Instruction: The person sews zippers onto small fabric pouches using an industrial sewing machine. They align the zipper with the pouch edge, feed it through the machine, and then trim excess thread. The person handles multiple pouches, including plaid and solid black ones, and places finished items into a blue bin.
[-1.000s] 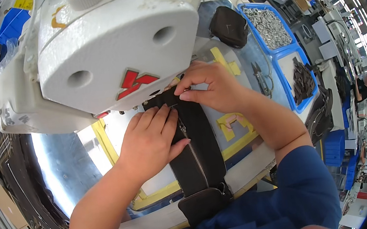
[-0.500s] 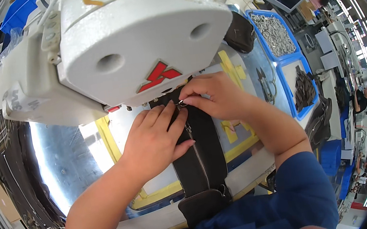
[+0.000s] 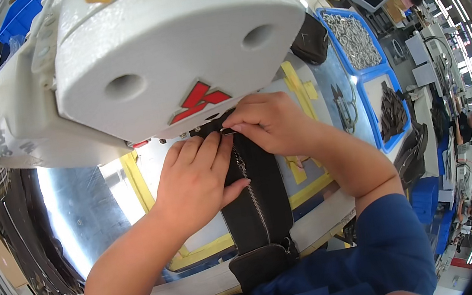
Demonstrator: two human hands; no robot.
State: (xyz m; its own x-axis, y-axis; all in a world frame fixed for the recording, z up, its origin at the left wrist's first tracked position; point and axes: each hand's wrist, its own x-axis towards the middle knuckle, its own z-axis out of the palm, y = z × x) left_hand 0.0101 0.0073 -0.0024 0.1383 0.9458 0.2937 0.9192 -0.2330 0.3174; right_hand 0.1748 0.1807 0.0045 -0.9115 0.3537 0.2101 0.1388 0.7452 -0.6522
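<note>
A long black fabric piece (image 3: 269,203) with a metal zipper (image 3: 255,196) down its middle lies under the head of a white sewing machine (image 3: 173,53). My left hand (image 3: 194,175) rests on its left side, fingers stretched out flat and thumb apart beside the zipper. Over the zipper's far end, my right hand (image 3: 272,121) pinches a small shiny metal piece (image 3: 228,130) between thumb and fingers; its exact kind is hidden. The fingertips of both hands nearly meet there. A zipper slider (image 3: 242,168) sits just right of my left hand. A black pouch-like part (image 3: 260,266) forms the near end.
On the right stand a blue tray of metal hardware (image 3: 354,41) and a blue tray of dark fabric pieces (image 3: 391,115). Scissors (image 3: 345,108) lie beside them. Dark zippered pieces (image 3: 22,228) are stacked at left. Yellow tape (image 3: 138,180) borders the work plate.
My right hand has shifted slightly left with the small metal piece, which now shows less between the fingers. My left hand stays nearly in place. The view has moved a little against the machine.
</note>
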